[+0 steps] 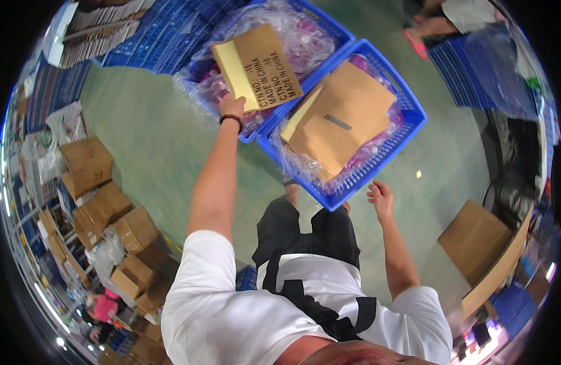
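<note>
My left hand (pixel 232 106), with a dark beaded bracelet at the wrist, is closed on the near corner of a brown cardboard sheet (pixel 277 67) with printed lettering and a pale yellow strip along one side. The sheet lies tilted over the far blue crate (pixel 322 17), which holds clear plastic wrap (pixel 247 27) and pinkish-purple goods. Right against it stands a nearer blue crate (pixel 408 125), with several overlapping brown cardboard pieces (pixel 353 103) on its wrapped contents. Beside its near corner hangs my right hand (pixel 381 198), fingers loosely bent and apart, holding nothing.
Cardboard boxes (pixel 89 164) are piled along the left. An open carton (pixel 475 243) stands at the right. Stacked blue crates (pixel 165 36) rise at the far left, more crates (pixel 463 70) at the far right, near another person's legs (pixel 435 29).
</note>
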Action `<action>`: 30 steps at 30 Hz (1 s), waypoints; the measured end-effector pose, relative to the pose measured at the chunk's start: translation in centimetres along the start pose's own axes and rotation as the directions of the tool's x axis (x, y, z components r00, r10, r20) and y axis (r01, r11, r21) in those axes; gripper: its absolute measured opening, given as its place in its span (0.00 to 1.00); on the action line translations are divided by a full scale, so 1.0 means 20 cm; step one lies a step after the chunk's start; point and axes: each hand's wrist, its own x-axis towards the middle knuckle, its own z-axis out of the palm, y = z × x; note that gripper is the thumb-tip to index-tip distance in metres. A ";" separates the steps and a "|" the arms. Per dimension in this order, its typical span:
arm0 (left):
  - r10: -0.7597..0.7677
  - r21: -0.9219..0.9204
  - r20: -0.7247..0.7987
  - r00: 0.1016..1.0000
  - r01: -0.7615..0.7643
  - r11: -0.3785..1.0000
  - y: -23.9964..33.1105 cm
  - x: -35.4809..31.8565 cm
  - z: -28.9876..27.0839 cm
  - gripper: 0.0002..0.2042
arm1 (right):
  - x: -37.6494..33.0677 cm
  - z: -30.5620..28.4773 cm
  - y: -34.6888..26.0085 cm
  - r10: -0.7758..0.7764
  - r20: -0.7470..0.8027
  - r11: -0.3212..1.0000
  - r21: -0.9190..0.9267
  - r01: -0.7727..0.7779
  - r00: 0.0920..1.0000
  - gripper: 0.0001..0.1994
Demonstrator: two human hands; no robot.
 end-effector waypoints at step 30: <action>-0.113 0.452 0.773 0.624 -0.417 0.788 -0.67 -1.34 0.72 0.11 | -0.21 -0.35 0.10 -0.010 -0.173 0.960 0.273 0.058 0.985 0.14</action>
